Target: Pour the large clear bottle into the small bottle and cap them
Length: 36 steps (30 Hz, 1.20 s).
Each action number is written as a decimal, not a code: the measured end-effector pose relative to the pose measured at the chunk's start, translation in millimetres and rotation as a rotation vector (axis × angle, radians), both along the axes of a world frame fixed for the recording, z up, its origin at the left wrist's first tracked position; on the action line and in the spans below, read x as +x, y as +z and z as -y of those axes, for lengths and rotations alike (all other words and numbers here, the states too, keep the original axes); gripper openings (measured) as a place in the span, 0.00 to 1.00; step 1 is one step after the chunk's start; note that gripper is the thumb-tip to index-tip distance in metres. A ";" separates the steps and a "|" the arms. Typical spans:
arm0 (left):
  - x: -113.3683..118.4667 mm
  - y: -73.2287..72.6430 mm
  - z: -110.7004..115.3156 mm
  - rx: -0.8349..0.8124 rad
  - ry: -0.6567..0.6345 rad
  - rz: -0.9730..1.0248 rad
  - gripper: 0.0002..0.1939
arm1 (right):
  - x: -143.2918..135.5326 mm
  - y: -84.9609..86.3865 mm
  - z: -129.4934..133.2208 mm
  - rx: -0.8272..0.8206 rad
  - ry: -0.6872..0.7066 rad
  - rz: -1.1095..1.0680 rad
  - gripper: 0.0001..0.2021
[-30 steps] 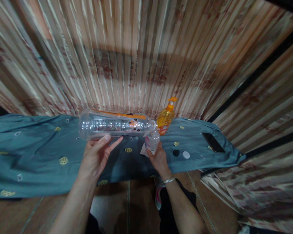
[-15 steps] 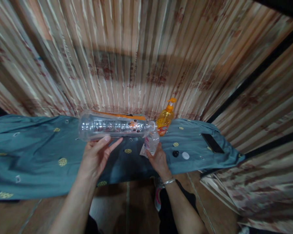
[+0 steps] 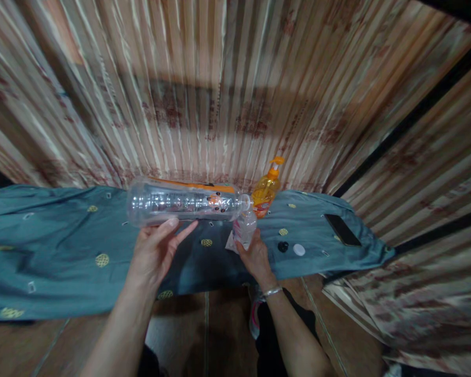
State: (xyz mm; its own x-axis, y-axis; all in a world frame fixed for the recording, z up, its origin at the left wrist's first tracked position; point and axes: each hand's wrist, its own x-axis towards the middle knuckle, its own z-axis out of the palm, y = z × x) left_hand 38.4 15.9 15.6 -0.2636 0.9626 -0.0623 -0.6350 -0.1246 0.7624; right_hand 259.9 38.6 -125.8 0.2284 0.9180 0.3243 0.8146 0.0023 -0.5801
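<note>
My left hand (image 3: pixel 157 248) grips a large clear plastic bottle (image 3: pixel 180 203) from below and holds it level, its open neck pointing right. An orange-edged label runs along its side. My right hand (image 3: pixel 255 254) is wrapped round a small clear plastic bottle (image 3: pixel 244 225), which stands roughly upright on the cloth. The large bottle's mouth meets the top of the small one; whether they touch I cannot tell. A pale sheet (image 3: pixel 231 242) lies by the small bottle's base. Just behind it stands an orange pump bottle (image 3: pixel 266 191) of yellow liquid.
A green patterned cloth (image 3: pixel 70 235) covers the narrow table. To the right lie a black cap (image 3: pixel 283 246), a white cap (image 3: pixel 299 250) and a dark phone (image 3: pixel 342 230). Behind rises a pleated curtain (image 3: pixel 188 104); black poles (image 3: pixel 416 120) frame the right side.
Both hands keep their grip and the two bottles stay neck to neck. Only a slight shift of the whole view shows.
</note>
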 end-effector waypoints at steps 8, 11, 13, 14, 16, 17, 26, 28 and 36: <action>0.3 -0.9 0.5 0.013 -0.003 -0.019 0.14 | -0.6 0.4 -0.1 0.008 -0.003 -0.012 0.28; 0.1 -1.5 0.7 0.020 -0.012 -0.028 0.13 | -0.7 0.7 0.1 0.014 -0.005 -0.018 0.28; -0.5 -2.2 0.7 0.018 -0.015 -0.030 0.13 | -0.4 0.6 0.1 0.009 -0.002 -0.023 0.29; -0.8 -2.6 0.6 0.016 -0.013 -0.030 0.13 | -0.3 0.5 0.1 0.005 0.001 -0.025 0.29; -1.5 -3.2 0.4 0.015 -0.010 -0.026 0.13 | -0.3 0.6 0.1 0.001 0.006 -0.023 0.29; -1.7 -3.4 0.3 0.015 -0.011 -0.024 0.13 | -0.6 0.8 0.1 0.001 0.004 -0.018 0.29; 0.0 -0.7 0.2 0.023 -0.025 -0.030 0.12 | -2.6 5.5 1.5 -0.037 -0.014 -0.024 0.31; 0.2 -0.4 0.0 0.021 -0.019 -0.031 0.13 | -2.4 5.0 1.4 -0.032 -0.014 -0.023 0.30; 0.6 0.7 0.9 0.020 -0.018 -0.036 0.13 | -1.9 -1.0 -0.6 -0.014 -0.025 0.005 0.32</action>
